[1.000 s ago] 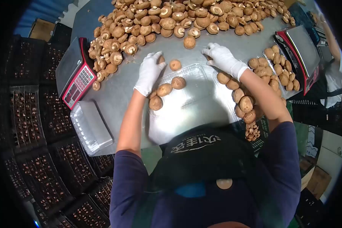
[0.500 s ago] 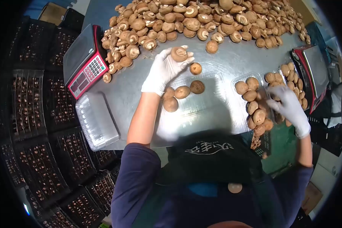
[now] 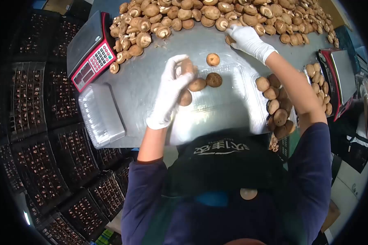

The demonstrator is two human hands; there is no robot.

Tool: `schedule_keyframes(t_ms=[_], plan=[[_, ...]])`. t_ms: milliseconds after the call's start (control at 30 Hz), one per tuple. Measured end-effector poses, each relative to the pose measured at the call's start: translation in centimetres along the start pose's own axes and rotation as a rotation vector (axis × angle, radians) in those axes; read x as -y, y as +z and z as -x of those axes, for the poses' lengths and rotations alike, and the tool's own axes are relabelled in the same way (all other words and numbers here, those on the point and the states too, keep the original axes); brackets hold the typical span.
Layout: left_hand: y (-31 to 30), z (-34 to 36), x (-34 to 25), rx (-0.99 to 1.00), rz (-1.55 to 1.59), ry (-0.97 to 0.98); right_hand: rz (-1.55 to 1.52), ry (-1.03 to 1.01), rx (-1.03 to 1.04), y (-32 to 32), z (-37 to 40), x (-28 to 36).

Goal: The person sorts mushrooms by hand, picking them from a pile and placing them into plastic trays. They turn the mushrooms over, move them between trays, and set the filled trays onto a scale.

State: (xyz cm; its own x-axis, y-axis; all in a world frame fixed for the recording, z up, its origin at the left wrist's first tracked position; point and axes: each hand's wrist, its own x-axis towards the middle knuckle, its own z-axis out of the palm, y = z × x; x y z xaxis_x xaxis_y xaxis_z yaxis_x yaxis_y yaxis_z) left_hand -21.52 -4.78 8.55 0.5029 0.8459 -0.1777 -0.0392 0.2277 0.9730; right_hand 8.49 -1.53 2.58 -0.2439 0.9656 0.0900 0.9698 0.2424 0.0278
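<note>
My left hand (image 3: 169, 90), white-gloved, is closed around a shiitake mushroom (image 3: 187, 67), slightly blurred. Below it, a clear plastic tray (image 3: 242, 81) lies on the metal table with several mushrooms at its left side, among them a dark brown cap (image 3: 214, 80). A lone mushroom (image 3: 212, 59) sits by the tray's far edge. At the near edge of the big mushroom pile (image 3: 184, 14), my gloved right hand (image 3: 249, 41) has its fingers on another mushroom (image 3: 229, 39), partly hidden beneath them. My right forearm passes over a filled tray of mushrooms (image 3: 272, 107).
A red-edged scale (image 3: 95, 57) stands at the left, above upturned clear trays (image 3: 101, 116). Another scale (image 3: 340, 73) is at the right beside more mushrooms (image 3: 319, 87). Black crates of mushrooms (image 3: 28, 98) fill the floor at left.
My right hand has moved from the filled trays on the right up to the pile's edge, onto a mushroom. My left hand has turned and lowered its mushroom toward the middle tray.
</note>
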Motion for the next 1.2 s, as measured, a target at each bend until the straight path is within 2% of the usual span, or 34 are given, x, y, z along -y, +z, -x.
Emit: schedule_keyframes(t_ms=[33, 67, 100, 167, 233, 267, 333, 400, 467, 533, 600, 667, 700, 767, 867, 933, 967, 1000, 1033, 1067, 1100, 1167, 1200], plan=[[0.2, 0.6, 0.6, 0.02, -0.009, -0.008, 0.015, 0.055, 0.018, -0.4, 0.5, 0.4], [0.8, 1.5, 1.0, 0.008, -0.161, 0.051, -0.094, 0.073, -0.099, -0.3, 1.4, 0.4], [1.1, 2.5, 1.3, -0.007, -0.313, 0.113, -0.093, 0.073, -0.098, -1.4, 2.0, 1.6], [1.2, 4.2, 1.0, 0.114, -0.732, 0.212, -0.49, 0.198, -0.197, -3.9, 4.3, 4.8], [0.4, 4.5, 3.5, 0.181, -1.076, 0.536, -0.648, 0.296, 0.063, -4.6, 6.0, 7.6], [0.2, 4.5, 4.8, 0.178, -1.073, 0.54, -0.66, 0.3, 0.133, -4.6, 6.7, 8.7], [0.0, 4.1, 6.5, 0.168, -1.329, 0.694, -0.585, 0.314, 0.214, -4.2, 7.2, 9.8], [0.2, 4.1, 5.6, 0.152, -1.256, 0.709, -0.536, 0.335, 0.233, -2.8, 7.5, 9.9], [0.4, 3.8, 4.7, 0.143, -1.176, 0.707, -0.555, 0.217, 0.06, -2.0, 8.7, 9.5], [0.5, 1.6, 4.1, 0.016, -0.977, 0.691, -0.584, 0.199, 0.072, -2.5, 9.0, 9.2], [1.3, -3.2, 4.9, -0.052, -1.002, 0.674, -0.643, 0.168, 0.022, -3.5, 9.1, 8.7], [3.1, -6.9, 4.8, -0.033, -1.132, 0.365, -0.639, 0.2, 0.026, -4.8, 9.2, 7.6], [3.2, -8.8, 5.0, -0.024, -1.125, 0.365, -0.638, 0.236, 0.027, -5.5, 9.5, 6.9], [3.7, -11.6, 5.8, 0.127, -1.331, 0.273, -0.621, 0.308, 0.021, -7.1, 11.0, 5.5], [3.2, -11.9, 4.0, -0.084, -0.983, 0.176, -0.56, 0.419, -0.006, -10.3, 15.0, 3.1], [5.5, -8.1, 1.5, 0.012, -0.347, 0.134, -0.508, 0.519, -0.008, -12.3, 17.7, 0.8], [8.0, -6.7, 1.7, 0.115, -0.301, 0.093, -0.458, 0.55, 0.004, -12.9, 19.1, -0.8], [10.6, -5.0, 3.6, 0.32, -0.163, 0.263, -0.504, 0.557, -0.054, -12.7, 20.5, -2.9], [12.6, -2.3, 1.8, 0.621, -0.328, 0.166, -0.547, 0.563, -0.113, -12.7, 21.2, -4.5], [14.2, -0.3, 0.0, 0.764, -0.571, 0.388, -0.576, 0.648, -0.056, -14.2, 20.9, -4.9], [15.2, 0.2, -0.2, 0.77, -0.569, 0.494, -0.592, 0.67, -0.072, -14.9, 20.6, -5.4], [15.6, -3.8, 0.0, 0.714, -0.544, 0.366, -0.719, 0.659, -0.1, -14.2, 20.0, -7.0], [15.3, -7.9, 2.4, 0.564, -0.428, 0.641, -0.685, 0.646, -0.075, -13.5, 19.4, -7.5]])
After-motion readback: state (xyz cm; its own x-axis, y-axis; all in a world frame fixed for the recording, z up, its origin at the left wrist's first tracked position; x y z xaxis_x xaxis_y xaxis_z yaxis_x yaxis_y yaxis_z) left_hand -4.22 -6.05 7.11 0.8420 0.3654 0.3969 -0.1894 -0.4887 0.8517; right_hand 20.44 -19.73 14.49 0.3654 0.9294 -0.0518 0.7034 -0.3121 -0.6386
